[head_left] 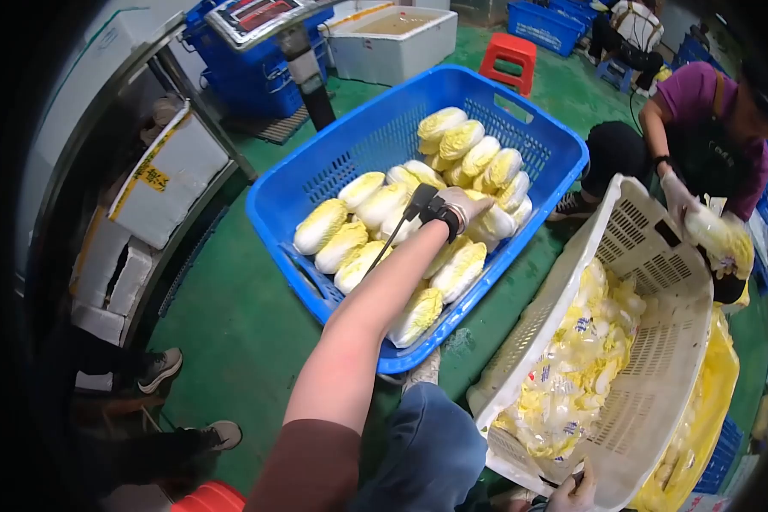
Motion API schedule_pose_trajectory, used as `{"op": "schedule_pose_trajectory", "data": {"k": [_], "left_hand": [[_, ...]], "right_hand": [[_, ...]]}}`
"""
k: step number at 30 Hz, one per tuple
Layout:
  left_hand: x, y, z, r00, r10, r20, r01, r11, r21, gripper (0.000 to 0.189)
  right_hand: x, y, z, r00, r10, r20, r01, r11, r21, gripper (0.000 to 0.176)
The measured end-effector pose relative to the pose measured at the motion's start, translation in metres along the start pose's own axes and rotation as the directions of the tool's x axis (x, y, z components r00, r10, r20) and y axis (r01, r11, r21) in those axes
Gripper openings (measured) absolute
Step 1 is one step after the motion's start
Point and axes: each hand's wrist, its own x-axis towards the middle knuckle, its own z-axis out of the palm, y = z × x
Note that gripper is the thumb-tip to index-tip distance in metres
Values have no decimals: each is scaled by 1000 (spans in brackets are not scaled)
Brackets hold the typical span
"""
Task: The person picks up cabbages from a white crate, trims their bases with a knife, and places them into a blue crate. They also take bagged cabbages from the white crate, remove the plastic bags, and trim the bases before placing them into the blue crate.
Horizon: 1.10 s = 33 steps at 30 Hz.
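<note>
A green floor [230,324] carries a large blue crate [316,171], and just beside it on the right a white basket [657,341] stands tilted toward the person; the crate holds a heap of bare cabbages [350,243], the basket a pile of wrapped cabbages [572,367] in clear labelled bags; a co-worker [708,119] in a purple top crouches at the basket's far rim, gloved hands about one more wrapped head [718,239]; the person's left hand [462,207] — gloved, a black band at the wrist — lies on a cabbage near the middle of the heap, fingers curved over it, though whether it grips I cannot tell; the right hand [572,493] touches the basket's near rim at the picture's lower edge — mostly cut off, so I cannot tell its hold.
</note>
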Motion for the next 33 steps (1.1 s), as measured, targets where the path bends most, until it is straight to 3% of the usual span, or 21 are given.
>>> {"op": "schedule_pose_trajectory", "data": {"k": [3, 5, 7, 9, 10, 11, 13, 14, 15, 17, 21, 22, 23, 24, 25, 27, 28, 29, 30, 31, 33], "left_hand": [[20, -13, 46, 992, 82, -93, -48, 946, 322, 75], [29, -18, 57, 984, 119, -132, -60, 922, 382, 73], [30, -12, 57, 998, -23, -62, 42, 942, 333, 63], [25, -8, 53, 1000, 0, -25, 9, 944, 331, 76], [31, -18, 68, 972, 138, -190, -57, 924, 379, 86], [23, -8, 58, 983, 147, -105, -87, 895, 438, 86], [-11, 18, 30, 978, 191, -78, -163, 947, 276, 74], [-13, 20, 30, 883, 355, -305, -287, 925, 248, 67], [-16, 26, 33, 834, 335, -439, -280, 941, 188, 53], [-39, 55, 17, 654, 456, -603, -498, 860, 111, 39], [-113, 138, 5, 444, 699, -560, -768, 619, 165, 33], [-126, 155, 13, 415, 751, -514, -817, 556, 153, 33], [-145, 175, 23, 412, 784, -465, -841, 523, 136, 34], [-160, 193, 33, 447, 826, -343, -836, 522, 170, 37], [-176, 208, 45, 443, 862, -245, -847, 493, 202, 37], [-198, 232, 84, 389, 919, -68, -890, 393, 232, 43], [-212, 249, 99, 455, 877, 156, -869, 399, 291, 47], [-226, 255, 123, 482, 846, 227, -864, 417, 282, 50], [-229, 261, 148, 464, 823, 328, -877, 373, 304, 53], [-229, 267, 173, 443, 790, 424, -889, 327, 321, 56], [-232, 270, 227, 424, 769, 479, -905, 336, 262, 63]], "right_hand": [[-4, 8, 4, 1000, 17, 11, -17, 1000, 3, 38], [-7, 14, 4, 998, 38, 46, -39, 999, 26, 33], [-5, 24, 13, 1000, 10, -1, -10, 1000, 15, 40], [0, 28, 17, 994, -75, -77, 76, 997, 2, 47], [0, 29, 16, 996, -60, -63, 58, 998, -30, 47], [1, 29, 15, 995, -57, -76, 54, 998, -37, 46], [2, 31, 12, 996, -52, -79, 47, 996, -73, 42], [1, 32, 10, 997, -41, -64, 37, 997, -66, 40], [0, 29, 6, 999, 9, -31, -11, 998, -67, 38], [3, 29, 4, 999, 14, -51, -15, 1000, -13, 37], [2, 38, -4, 997, -5, -80, 7, 1000, 28, 29], [3, 39, -10, 988, 89, -123, -55, 965, 258, 25], [5, 41, -17, 972, 187, -143, -98, 874, 475, 22], [6, 39, -34, 909, 402, 108, -332, 546, 769, 26], [7, 40, -56, 906, 409, 108, -333, 534, 777, 26], [6, 45, -100, 780, 525, 339, -393, -9, 919, 35], [1, 54, -117, 773, 537, 338, -386, -25, 922, 35], [-5, 67, -133, 772, 525, 358, -316, -171, 933, 38], [-9, 78, -148, 775, 510, 372, -238, -311, 920, 41], [-10, 84, -166, 770, 522, 366, -222, -318, 922, 41], [-12, 99, -193, 594, 725, 348, -91, -370, 925, 43]]}}
